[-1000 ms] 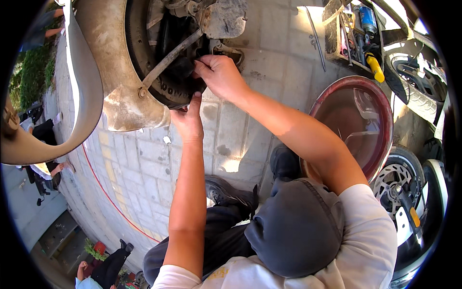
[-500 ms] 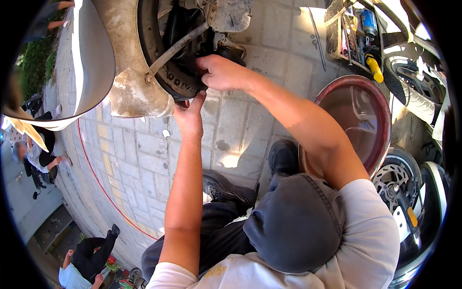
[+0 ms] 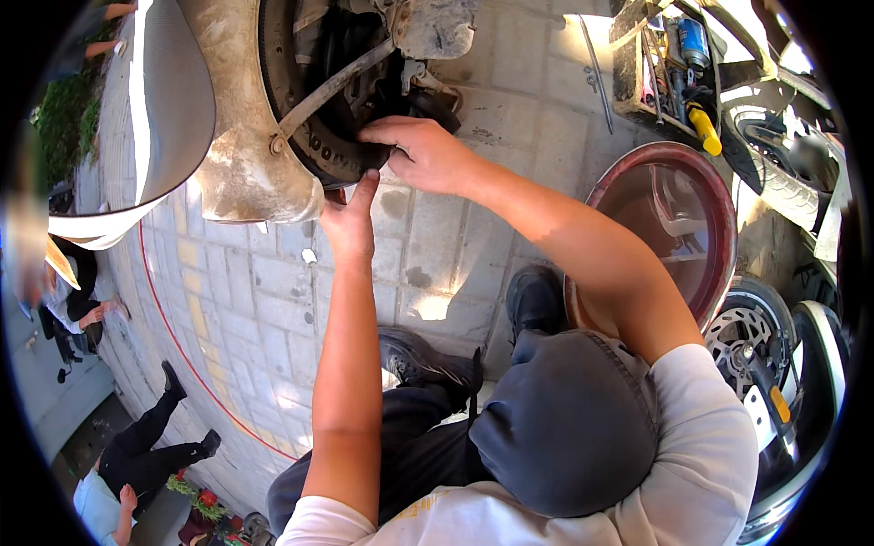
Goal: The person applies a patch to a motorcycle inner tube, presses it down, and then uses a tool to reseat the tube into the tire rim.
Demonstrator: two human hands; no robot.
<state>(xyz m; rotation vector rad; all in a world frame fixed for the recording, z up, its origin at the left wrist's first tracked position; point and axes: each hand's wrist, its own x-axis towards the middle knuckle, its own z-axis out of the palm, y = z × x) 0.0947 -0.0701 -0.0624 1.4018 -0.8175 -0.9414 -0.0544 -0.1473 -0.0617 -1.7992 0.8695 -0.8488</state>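
Note:
A black tire (image 3: 339, 162) with raised lettering on its sidewall sits under a dirty pale fender (image 3: 259, 173), with a metal stay (image 3: 337, 88) crossing in front of it. My left hand (image 3: 349, 218) grips the tire's near edge, its thumb up along the sidewall and its other fingers mostly hidden behind the rubber. Just right of that thumb, my right hand (image 3: 423, 155) is closed at the tire's inner edge, fingers reaching inward over the rubber. Its fingertips are partly hidden, so what they press on inside cannot be made out.
A reddish basin (image 3: 669, 237) of murky water stands to my right. Beyond it are a tool box (image 3: 637, 86) with a yellow-handled tool (image 3: 704, 127) and a blue can (image 3: 694, 43). A long metal rod (image 3: 598, 73) lies on the paving. A red hose (image 3: 177, 332) runs along the left.
My right hand has shifted slightly, its fingers now stretched further left over the tire's edge. The left hand keeps its hold. At lower left, a person in the background has stepped along.

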